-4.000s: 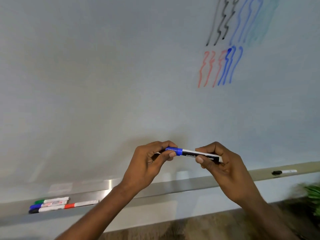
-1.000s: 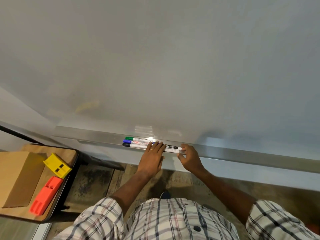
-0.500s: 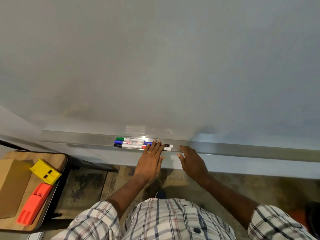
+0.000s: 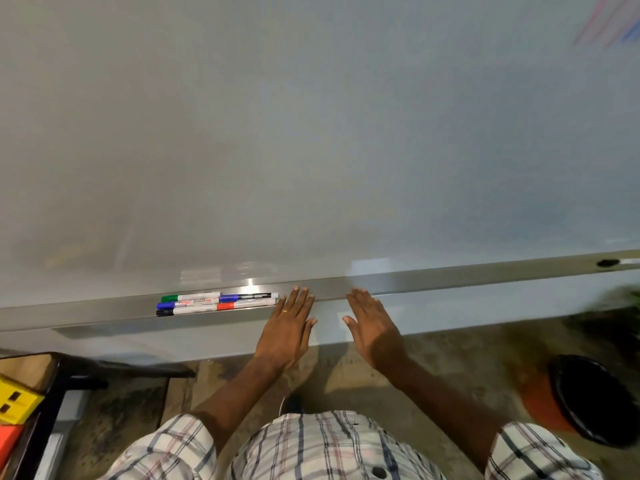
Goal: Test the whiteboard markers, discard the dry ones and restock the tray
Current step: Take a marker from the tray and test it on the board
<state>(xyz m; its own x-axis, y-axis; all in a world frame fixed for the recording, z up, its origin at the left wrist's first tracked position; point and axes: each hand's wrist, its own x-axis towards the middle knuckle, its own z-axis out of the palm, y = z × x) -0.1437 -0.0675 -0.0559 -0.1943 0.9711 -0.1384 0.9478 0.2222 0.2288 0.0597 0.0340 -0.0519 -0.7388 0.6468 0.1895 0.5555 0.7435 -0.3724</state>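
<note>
Several capped markers lie in a cluster on the metal tray (image 4: 450,277) under the whiteboard (image 4: 311,133): a green one (image 4: 190,297), a blue-and-black one (image 4: 247,296), a blue one (image 4: 187,303), and a black one end to end with a red one (image 4: 242,306). My left hand (image 4: 289,327) is flat with straight fingers, its tips at the tray's front edge just right of the cluster. My right hand (image 4: 372,323) is also flat and holds nothing, fingertips near the tray edge. Another black-capped marker (image 4: 609,262) lies far right on the tray.
A small table (image 4: 52,379) at lower left holds a yellow block (image 4: 17,401) and an orange one (image 4: 8,441). An orange bin with a black liner (image 4: 585,400) stands on the floor at lower right. Faint red and blue strokes (image 4: 602,26) mark the board's top right.
The blue-and-black marker that both hands held has been laid in the tray with the others. Both hands have let go and drawn back to the right, flat, and the view has swung right.
</note>
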